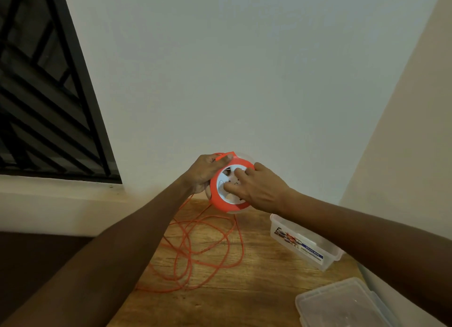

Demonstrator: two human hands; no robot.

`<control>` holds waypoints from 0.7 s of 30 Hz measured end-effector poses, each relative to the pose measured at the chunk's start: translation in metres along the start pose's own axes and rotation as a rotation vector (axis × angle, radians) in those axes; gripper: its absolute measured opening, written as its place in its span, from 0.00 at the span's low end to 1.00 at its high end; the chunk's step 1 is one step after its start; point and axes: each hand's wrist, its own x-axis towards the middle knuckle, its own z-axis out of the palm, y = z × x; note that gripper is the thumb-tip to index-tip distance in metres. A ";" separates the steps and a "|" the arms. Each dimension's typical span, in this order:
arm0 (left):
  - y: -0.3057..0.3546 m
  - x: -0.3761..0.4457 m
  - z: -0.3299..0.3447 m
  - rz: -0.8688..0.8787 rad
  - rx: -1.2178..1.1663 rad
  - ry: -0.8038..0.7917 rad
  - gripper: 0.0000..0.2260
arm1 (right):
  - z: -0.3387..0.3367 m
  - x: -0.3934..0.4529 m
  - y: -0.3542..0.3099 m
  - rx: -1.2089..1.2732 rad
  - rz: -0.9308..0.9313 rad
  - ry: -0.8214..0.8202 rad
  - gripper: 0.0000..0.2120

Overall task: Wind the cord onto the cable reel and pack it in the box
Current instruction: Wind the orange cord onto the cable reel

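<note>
- Head view: the cable reel (228,185), orange with a white socket face, was held up in the air between both hands, above the far edge of the wooden counter (244,290) and in front of a pale wall (244,70).
- The left hand (204,174) gripped the reel's left rim, fingers curled round behind it and the thumb pressed over the orange handle at the top.
- The right hand (260,187) lay against the white face from the right, fingers spread and their tips touching the face; it did not close round anything.
- The reel's face was tilted toward the camera, so the sockets showed between the right hand's fingers.
- The orange cord (208,248) hung from under the left hand and the reel down to the counter, where most of it lay in loose, overlapping loops below and slightly left of the hands.
- The box (305,242), clear plastic with a printed label on its side, stood open on the counter to the right of the cord, under the right forearm and apart from the reel.
- Its clear lid (342,304) lay flat on the counter nearer the camera, at the lower right, separate from the box.
- A dark window grille (44,94) filled the upper left.
</note>
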 end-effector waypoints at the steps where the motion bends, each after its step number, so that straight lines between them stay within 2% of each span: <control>1: 0.000 0.000 0.000 -0.002 0.007 -0.006 0.16 | 0.000 0.000 0.003 -0.005 -0.089 0.010 0.24; 3: 0.000 0.001 0.001 -0.010 0.010 -0.013 0.17 | -0.001 0.000 0.008 -0.035 -0.238 0.009 0.18; 6: 0.000 0.002 0.000 -0.024 0.030 -0.016 0.18 | -0.007 -0.002 0.011 -0.068 -0.283 -0.040 0.14; 13: 0.004 0.000 -0.003 -0.043 0.047 -0.065 0.15 | -0.014 0.000 0.016 -0.130 -0.309 -0.043 0.27; 21: 0.005 0.003 -0.009 -0.025 0.041 -0.034 0.12 | -0.018 0.001 0.015 -0.138 -0.247 -0.100 0.30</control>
